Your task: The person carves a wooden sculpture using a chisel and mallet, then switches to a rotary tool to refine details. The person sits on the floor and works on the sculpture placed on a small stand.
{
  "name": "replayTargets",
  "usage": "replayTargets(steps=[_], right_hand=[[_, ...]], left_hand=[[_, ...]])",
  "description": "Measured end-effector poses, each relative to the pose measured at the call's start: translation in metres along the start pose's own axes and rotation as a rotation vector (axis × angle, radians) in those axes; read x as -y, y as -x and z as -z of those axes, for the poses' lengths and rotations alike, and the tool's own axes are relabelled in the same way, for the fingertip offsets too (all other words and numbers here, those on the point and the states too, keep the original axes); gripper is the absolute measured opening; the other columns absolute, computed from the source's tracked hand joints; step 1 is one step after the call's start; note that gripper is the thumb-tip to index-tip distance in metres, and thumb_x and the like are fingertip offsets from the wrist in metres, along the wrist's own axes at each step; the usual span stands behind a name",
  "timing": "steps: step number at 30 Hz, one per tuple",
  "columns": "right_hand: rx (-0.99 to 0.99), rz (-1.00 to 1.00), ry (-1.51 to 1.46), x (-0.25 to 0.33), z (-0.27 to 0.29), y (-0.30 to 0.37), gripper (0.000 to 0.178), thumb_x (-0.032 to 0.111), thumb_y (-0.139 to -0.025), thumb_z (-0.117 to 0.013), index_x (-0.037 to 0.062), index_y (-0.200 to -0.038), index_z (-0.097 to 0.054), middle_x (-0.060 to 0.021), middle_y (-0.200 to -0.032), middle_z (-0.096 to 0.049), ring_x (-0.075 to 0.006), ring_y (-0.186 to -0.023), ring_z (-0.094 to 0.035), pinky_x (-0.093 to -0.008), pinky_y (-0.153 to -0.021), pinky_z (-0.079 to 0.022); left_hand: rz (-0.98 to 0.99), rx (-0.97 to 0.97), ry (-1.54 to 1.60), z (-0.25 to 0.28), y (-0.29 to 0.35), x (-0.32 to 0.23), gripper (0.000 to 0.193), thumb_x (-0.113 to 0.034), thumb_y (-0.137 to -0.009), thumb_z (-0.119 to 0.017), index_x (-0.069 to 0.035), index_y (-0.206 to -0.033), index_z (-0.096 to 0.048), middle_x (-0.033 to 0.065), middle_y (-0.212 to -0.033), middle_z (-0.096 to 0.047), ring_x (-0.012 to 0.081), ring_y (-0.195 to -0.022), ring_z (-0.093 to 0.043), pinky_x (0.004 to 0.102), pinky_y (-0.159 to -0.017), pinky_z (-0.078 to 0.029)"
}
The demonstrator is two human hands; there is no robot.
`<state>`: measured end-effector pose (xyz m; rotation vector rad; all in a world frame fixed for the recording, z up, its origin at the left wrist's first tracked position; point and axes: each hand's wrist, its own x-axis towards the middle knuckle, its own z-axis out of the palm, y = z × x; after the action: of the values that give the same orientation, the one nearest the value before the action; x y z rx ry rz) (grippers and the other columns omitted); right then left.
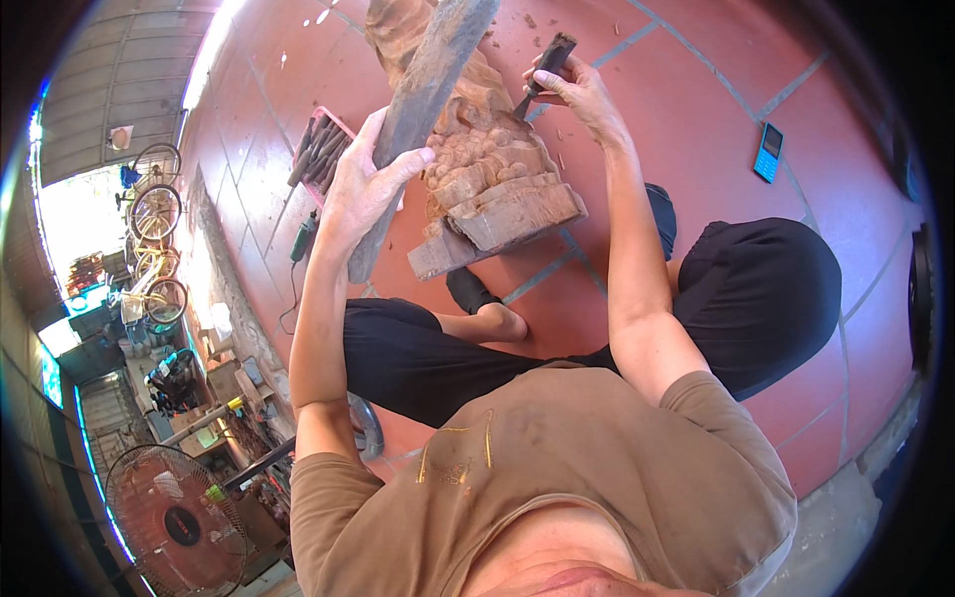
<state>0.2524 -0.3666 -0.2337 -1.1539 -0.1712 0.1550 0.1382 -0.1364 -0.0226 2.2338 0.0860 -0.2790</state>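
Observation:
My left hand [360,194] is closed round a long, flat, greyish wooden bat [430,85], which slants up and to the right over part of the carving. In my right hand [587,98] is a chisel [554,60] with a thick dark handle, gripped between thumb and fingers. Its narrow blade points down and left, with the tip at the right edge of a brown wood carving [497,164]; I cannot tell how deep it sits. Rounded bumps cover the carving's middle, and its blocky base lies toward me. The bat hides some of its left side.
Left of the carving, a pink tray [346,127] holds several dark-handled tools. A green power tool [303,237] with a cord lies nearer me. A blue keypad phone [767,152] rests on the red tiles at right. Bicycles [156,211] and a standing fan [177,522] are far left.

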Motion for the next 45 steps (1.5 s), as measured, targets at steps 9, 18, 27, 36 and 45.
replayTargets(steps=[9,18,27,36,45], right_hand=[[0.059,0.066,0.126,0.001,-0.028,0.001,0.031,0.017,-0.09,-0.073,0.0039,-0.116,-0.066,-0.0055,-0.101,-0.071,-0.0146,-0.09,-0.066,-0.0318,-0.081,-0.055],[0.037,0.057,0.297,0.01,-0.034,0.003,0.031,0.016,-0.09,-0.074,0.0038,-0.117,-0.067,-0.0035,-0.097,-0.071,-0.011,-0.087,-0.063,-0.0293,-0.071,-0.052],[0.05,0.095,0.344,-0.006,-0.038,-0.002,0.062,0.021,-0.083,-0.078,-0.0034,-0.136,-0.056,-0.0176,-0.106,-0.071,-0.0232,-0.094,-0.067,-0.0363,-0.085,-0.053],[0.033,0.104,0.35,-0.006,-0.051,-0.003,0.042,0.012,-0.085,-0.074,-0.0015,-0.123,-0.061,-0.0087,-0.101,-0.07,-0.0155,-0.088,-0.063,-0.0337,-0.081,-0.052],[-0.188,0.087,-0.027,-0.01,-0.003,0.022,0.027,0.014,-0.09,-0.072,-0.0026,-0.108,-0.061,-0.0094,-0.094,-0.068,-0.0148,-0.079,-0.068,-0.0292,-0.069,-0.058]], left_hand=[[-0.094,-0.08,0.04,-0.01,-0.001,-0.009,0.06,-0.019,-0.088,-0.075,-0.003,-0.139,-0.049,0.0045,-0.094,-0.067,0.006,-0.069,-0.058,0.0232,-0.054,-0.048],[-0.232,-0.137,-0.362,-0.028,-0.005,-0.035,0.064,-0.023,-0.088,-0.075,-0.002,-0.139,-0.043,0.0173,-0.103,-0.071,0.0225,-0.088,-0.068,0.0375,-0.079,-0.054],[-0.242,-0.099,-0.233,-0.016,0.0,-0.063,0.065,-0.03,-0.087,-0.076,-0.002,-0.138,-0.047,0.0139,-0.094,-0.072,0.018,-0.07,-0.065,0.0339,-0.064,-0.052],[-0.077,0.082,-0.607,-0.004,0.004,-0.045,0.062,-0.027,-0.086,-0.074,-0.002,-0.137,-0.049,0.0106,-0.098,-0.067,0.018,-0.085,-0.063,0.0364,-0.081,-0.051],[-0.08,0.019,0.121,0.006,0.027,-0.071,0.051,-0.024,-0.088,-0.074,0.002,-0.127,-0.055,0.003,-0.077,-0.059,0.0083,-0.057,-0.055,0.0223,-0.053,-0.045]])
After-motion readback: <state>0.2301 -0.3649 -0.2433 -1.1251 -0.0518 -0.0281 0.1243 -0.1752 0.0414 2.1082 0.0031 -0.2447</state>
